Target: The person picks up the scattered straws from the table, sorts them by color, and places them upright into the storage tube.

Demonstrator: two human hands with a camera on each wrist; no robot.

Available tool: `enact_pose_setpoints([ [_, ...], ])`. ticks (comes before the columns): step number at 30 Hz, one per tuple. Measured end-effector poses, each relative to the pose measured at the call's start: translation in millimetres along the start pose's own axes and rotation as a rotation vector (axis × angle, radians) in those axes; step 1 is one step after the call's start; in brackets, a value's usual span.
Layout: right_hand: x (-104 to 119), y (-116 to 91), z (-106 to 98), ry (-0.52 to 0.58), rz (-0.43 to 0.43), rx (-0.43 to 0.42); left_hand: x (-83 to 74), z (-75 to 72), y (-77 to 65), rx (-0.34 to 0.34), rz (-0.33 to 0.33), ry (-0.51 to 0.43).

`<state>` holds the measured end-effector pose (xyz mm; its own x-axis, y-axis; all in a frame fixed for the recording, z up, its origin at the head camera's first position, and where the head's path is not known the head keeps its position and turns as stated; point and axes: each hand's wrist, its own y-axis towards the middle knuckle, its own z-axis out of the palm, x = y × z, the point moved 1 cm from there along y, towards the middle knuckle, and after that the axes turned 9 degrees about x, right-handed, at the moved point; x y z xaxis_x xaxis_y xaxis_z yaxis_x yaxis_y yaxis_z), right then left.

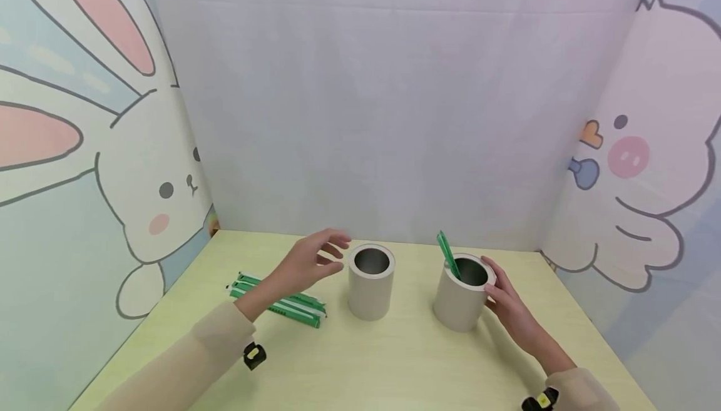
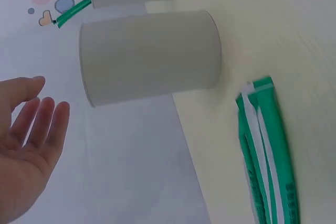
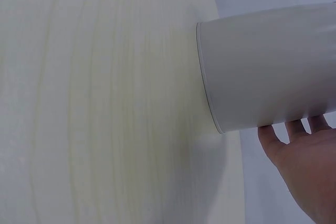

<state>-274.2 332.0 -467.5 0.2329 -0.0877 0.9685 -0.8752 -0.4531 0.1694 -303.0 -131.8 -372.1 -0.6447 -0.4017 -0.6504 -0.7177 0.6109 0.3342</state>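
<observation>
Two off-white cylindrical canisters with open tops and dark insides stand on the table. My left hand (image 1: 308, 262) is raised just left of the left canister (image 1: 370, 295), fingers relaxed and apart, holding nothing. In the left wrist view the left hand (image 2: 29, 150) is near the canister's (image 2: 149, 59) top end. My right hand (image 1: 515, 314) holds the right canister (image 1: 456, 304) near its rim, thumb in front, fingers around the right side. In the right wrist view the fingers (image 3: 270, 140) meet the canister wall (image 3: 262, 72). A slim green packet (image 1: 447, 251) leans out of the right canister.
Several long green-and-white packets (image 1: 293, 311) lie in a bundle below my left forearm. The pale yellow table (image 1: 388, 367) ends at a plain light curtain (image 1: 372, 117). Cartoon-printed side panels, a rabbit (image 1: 141, 211) and a white figure (image 1: 664, 167), flank it.
</observation>
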Motion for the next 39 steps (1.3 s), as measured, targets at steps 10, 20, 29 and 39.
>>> enact_pose_setpoints([
  [10, 2, 0, 1, 0.0, 0.015, -0.009, 53.6, -17.3, -51.8, 0.281, -0.109, 0.053],
  [20, 0, 0, 1, -0.019, 0.02, -0.012, 88.9, -28.3, -85.3, 0.384, -0.024, 0.228],
  [29, 1, 1, 0, -0.023, 0.022, -0.021, 104.4, -36.8, -98.8, 0.412, 0.041, 0.351],
  [39, 2, 0, 2, 0.001, 0.01, -0.018, 117.9, -30.0, -101.0, 0.392, 0.119, 0.426],
])
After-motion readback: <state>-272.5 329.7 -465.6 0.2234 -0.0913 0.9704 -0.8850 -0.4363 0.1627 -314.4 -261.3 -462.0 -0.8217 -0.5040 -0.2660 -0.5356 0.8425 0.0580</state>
